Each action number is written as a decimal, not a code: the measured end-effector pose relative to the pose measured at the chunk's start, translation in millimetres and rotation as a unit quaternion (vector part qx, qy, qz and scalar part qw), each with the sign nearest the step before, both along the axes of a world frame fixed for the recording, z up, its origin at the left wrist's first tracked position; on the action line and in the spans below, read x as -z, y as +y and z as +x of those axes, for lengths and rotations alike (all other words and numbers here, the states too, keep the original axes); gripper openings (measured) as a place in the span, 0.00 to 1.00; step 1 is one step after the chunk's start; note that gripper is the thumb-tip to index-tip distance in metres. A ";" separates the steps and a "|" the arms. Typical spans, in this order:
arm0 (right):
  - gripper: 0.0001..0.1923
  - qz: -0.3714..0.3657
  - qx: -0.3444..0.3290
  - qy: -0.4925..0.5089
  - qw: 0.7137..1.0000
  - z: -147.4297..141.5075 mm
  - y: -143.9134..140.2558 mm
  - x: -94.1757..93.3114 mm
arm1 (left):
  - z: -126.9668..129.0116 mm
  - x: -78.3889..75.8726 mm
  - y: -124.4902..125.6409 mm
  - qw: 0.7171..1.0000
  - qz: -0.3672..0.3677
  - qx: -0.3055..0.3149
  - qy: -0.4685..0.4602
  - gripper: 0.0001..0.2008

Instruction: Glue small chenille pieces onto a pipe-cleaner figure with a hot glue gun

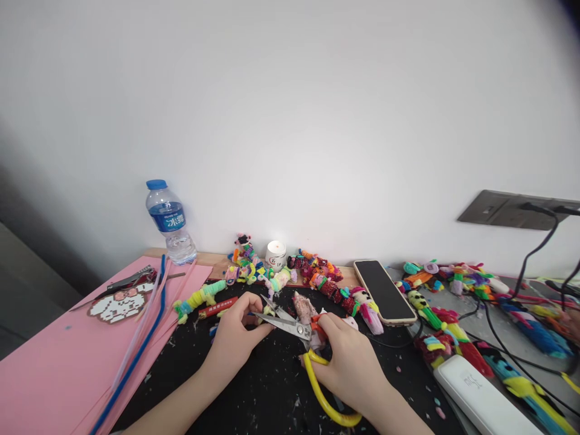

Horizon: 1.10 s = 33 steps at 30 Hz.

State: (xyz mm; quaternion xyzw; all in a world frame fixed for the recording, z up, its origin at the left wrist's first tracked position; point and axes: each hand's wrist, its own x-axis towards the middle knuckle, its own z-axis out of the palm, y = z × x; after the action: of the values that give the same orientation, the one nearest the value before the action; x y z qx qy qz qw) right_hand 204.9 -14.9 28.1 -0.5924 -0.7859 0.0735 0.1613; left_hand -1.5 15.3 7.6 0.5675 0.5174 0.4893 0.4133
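Observation:
My right hand (351,356) is closed round the handles of a pair of scissors (290,328), whose big yellow loop hangs below the palm. The blades are apart and point left, toward the fingertips of my left hand (238,326). That hand is curled in a pinch beside the blade tips; what it grips is too small or hidden to name. A small pale yellow bit shows near the blades. A fuzzy pinkish piece (304,307) lies just behind the scissors. All this is over a black mat (254,393) strewn with tiny scraps.
Pipe-cleaner figures (199,299) arc behind my hands, with more at right. A white paper cup (275,255), water bottle (170,220) and phone (384,292) stand or lie near the wall. Pink sheets (40,368) bear pipe cleaners at left; a white power bank (480,393) and cables lie right.

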 end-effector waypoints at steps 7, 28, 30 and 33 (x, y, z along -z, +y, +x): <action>0.06 -0.014 -0.003 -0.008 1.000 0.9 0.1 -3.1 | 0.7 0.6 0.3 0.999 0.000 -0.001 0.032 0.12; 0.09 -0.032 0.037 0.049 0.998 1.7 3.2 -2.4 | 2.1 8.0 3.3 0.998 -0.038 0.025 -0.033 0.18; 0.11 -0.030 0.037 0.071 0.996 2.3 3.2 -4.5 | 2.2 8.1 3.1 0.997 -0.041 0.037 -0.045 0.18; 0.13 -0.025 0.027 0.063 0.997 3.5 3.0 -3.9 | 2.5 8.5 2.6 0.996 -0.044 0.050 -0.066 0.18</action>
State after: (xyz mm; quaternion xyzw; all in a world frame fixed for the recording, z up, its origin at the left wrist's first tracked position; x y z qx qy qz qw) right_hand 208.4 -11.9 32.1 -0.6117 -0.7555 0.1257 0.1982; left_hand 1.0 17.9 -0.9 0.5402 0.4812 0.4814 0.4948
